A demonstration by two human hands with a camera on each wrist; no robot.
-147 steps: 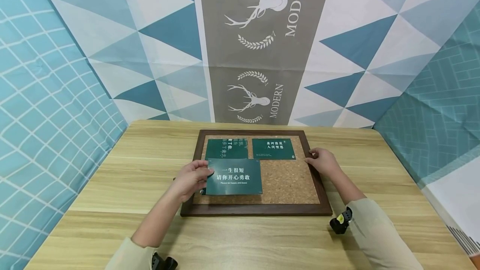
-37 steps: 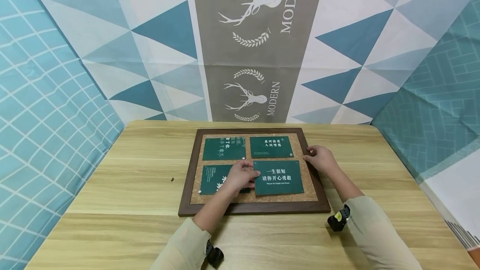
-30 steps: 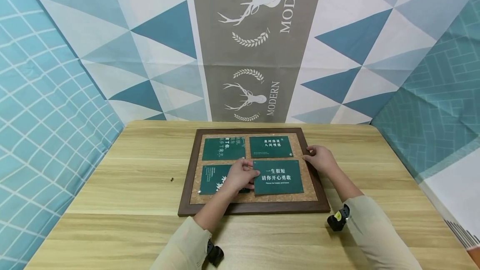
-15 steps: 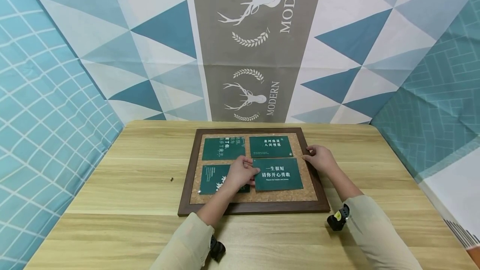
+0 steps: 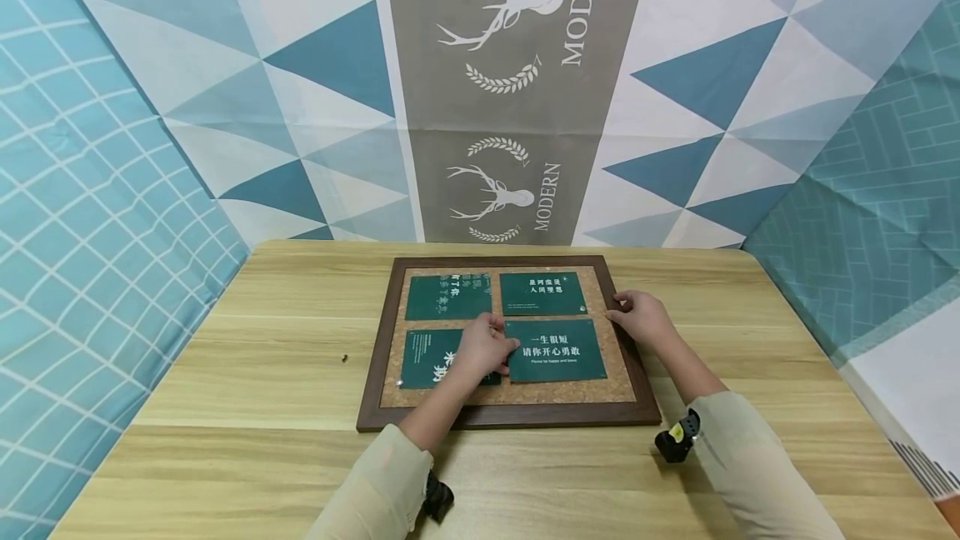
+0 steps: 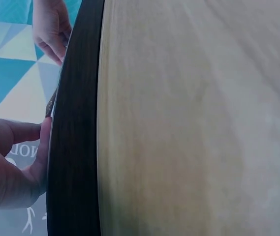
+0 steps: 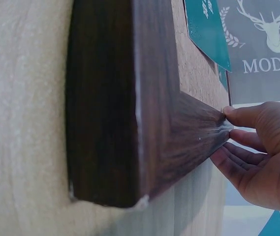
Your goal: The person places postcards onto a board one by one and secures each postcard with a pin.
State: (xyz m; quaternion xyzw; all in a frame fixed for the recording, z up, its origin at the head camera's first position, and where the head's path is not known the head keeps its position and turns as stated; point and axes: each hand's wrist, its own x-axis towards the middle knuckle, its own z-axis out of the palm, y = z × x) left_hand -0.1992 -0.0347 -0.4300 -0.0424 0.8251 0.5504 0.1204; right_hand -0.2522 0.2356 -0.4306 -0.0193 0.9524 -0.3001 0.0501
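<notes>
In the head view my left hand [image 5: 483,346] pinches the left edge of a green card [image 5: 557,351] with white Chinese lettering. This card lies over the lower right of a cork board [image 5: 622,394], and its lower right corner shows in the right wrist view. My right hand [image 5: 639,315] grips the board's dark wooden frame [image 5: 506,416] on its right side, thumb on top and fingers beneath, as the right wrist view shows. To the left, another green card [image 5: 420,361] is partly hidden by my left hand.
Across the board's upper half lie a green card with sideways lettering [image 5: 431,307] and an upright green card [image 5: 528,298]. A tiny dark object [image 5: 344,358] sits on the wooden table [image 5: 247,373] left of the frame. Patterned cloth [image 5: 345,90] hangs behind.
My left hand has carried its card rightward from the board's lower left to its lower right, uncovering the card there. Lately it shifted slightly upward. My right hand stays on the frame.
</notes>
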